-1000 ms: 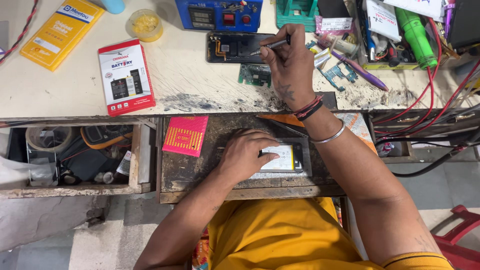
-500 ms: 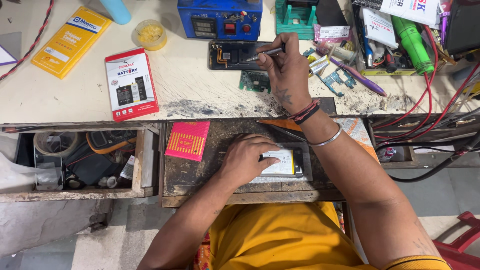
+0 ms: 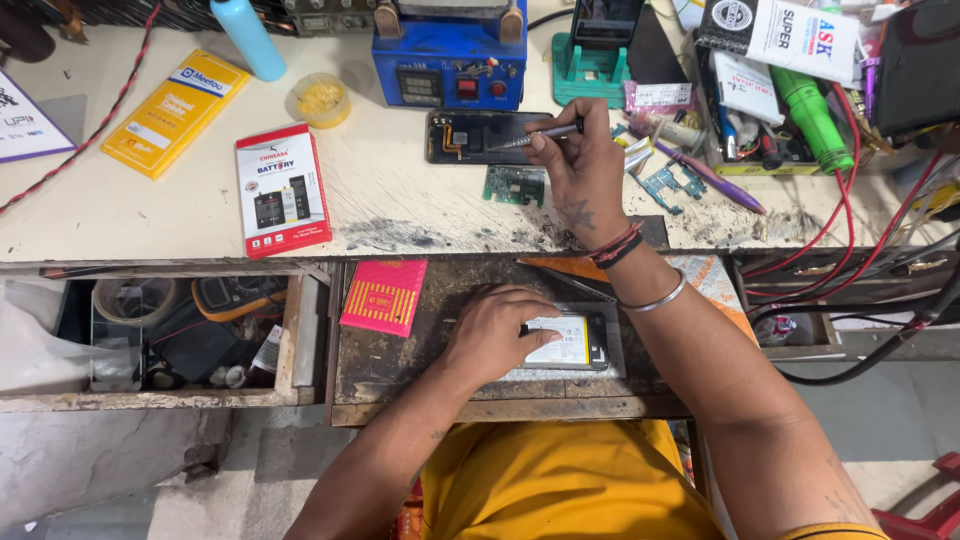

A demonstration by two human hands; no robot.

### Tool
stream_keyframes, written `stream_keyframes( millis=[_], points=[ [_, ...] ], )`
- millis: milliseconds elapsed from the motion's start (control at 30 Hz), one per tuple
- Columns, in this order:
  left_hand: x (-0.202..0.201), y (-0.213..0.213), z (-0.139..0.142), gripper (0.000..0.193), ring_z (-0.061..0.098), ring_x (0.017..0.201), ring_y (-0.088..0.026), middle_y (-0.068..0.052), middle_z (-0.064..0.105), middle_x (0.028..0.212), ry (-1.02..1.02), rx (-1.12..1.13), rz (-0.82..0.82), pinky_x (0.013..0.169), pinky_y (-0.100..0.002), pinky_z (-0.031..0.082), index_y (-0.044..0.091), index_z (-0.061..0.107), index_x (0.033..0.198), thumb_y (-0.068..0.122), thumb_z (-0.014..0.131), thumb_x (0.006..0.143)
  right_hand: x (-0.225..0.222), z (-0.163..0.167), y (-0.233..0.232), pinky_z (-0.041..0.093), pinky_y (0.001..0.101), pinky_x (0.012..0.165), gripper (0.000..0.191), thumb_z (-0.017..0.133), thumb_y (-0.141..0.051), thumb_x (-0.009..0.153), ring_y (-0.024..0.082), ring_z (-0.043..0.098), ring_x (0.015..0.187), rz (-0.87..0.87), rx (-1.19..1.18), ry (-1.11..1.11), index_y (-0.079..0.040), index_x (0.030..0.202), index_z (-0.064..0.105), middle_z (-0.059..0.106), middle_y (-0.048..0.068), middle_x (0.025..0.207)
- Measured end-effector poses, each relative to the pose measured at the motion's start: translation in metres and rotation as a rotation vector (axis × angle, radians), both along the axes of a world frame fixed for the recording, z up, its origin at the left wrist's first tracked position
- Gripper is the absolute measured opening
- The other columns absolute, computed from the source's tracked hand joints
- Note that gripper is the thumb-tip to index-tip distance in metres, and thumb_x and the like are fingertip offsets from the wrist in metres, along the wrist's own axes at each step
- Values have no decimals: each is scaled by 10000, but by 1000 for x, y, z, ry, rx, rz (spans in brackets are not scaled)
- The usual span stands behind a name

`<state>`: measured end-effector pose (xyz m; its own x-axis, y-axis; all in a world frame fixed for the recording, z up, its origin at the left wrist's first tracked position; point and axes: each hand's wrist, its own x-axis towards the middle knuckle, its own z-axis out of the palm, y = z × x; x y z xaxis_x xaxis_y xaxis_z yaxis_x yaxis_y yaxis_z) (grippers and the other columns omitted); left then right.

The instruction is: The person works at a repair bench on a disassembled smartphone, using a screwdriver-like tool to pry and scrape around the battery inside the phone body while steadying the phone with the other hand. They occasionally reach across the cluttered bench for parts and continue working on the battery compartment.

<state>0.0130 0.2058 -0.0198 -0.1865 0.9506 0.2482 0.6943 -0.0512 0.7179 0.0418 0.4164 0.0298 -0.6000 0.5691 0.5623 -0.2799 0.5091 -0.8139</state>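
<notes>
One head-worn camera looks steeply down, fairly close, probably seated.

I see a pale, scuffed worktop [image 3: 400, 210] carrying plenty — a red battery box [image 3: 282, 190], a yellow flat packet [image 3: 175, 113], a small tub of yellow bits [image 3: 320, 98], a blue bottle [image 3: 248, 38] and a blue heating station [image 3: 450, 62]. An opened phone [image 3: 478, 137] lies just beside a green circuit board [image 3: 514, 186] — a purple pen [image 3: 705, 175] further right.
</notes>
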Motion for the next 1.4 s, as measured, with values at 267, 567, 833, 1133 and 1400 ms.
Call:
stream_keyframes(
  millis=[267, 567, 833, 1133, 1400],
  points=[
    [1, 1, 1, 297, 685, 1141, -252, -68, 772, 1119, -13, -27, 14, 976, -395, 531, 118, 798, 1048, 289, 833, 807, 2, 4, 0, 660, 269, 818, 279, 646, -13, 1064, 147, 763, 941, -50, 31, -65, -13, 1149, 380, 758, 160, 1084],
    [0, -1, 5, 268, 695, 1098, -268, -75, 774, 1082, -28, 20, 1, 952, -402, 542, 109, 792, 1032, 278, 821, 825, -3, 6, -2, 655, 271, 806, 251, 639, -12, 1049, 151, 768, 950, -90, 48, -124, -17, 1130, 401, 761, 148, 1075],
    [0, -1, 4, 266, 696, 1102, -263, -70, 777, 1084, -27, 7, 7, 954, -401, 543, 107, 796, 1033, 272, 818, 826, -4, -2, 3, 653, 276, 825, 253, 633, -2, 1056, 157, 753, 942, -34, -25, -31, -19, 1147, 397, 739, 164, 1085],
    [0, 1, 1, 285, 688, 1134, -251, -72, 775, 1113, -2, -33, 4, 982, -399, 532, 106, 795, 1051, 281, 820, 828, -1, -4, 5, 654, 270, 807, 256, 635, -21, 1061, 145, 746, 927, -19, -53, -20, -23, 1147, 394, 742, 169, 1088],
    [-2, -1, 2, 295, 698, 1103, -263, -80, 774, 1092, -3, 28, 39, 955, -407, 545, 114, 793, 1063, 302, 806, 835, 5, 4, 0, 653, 281, 806, 242, 617, -20, 1071, 167, 754, 939, -2, -71, 32, -13, 1145, 386, 728, 174, 1103]
  ],
)
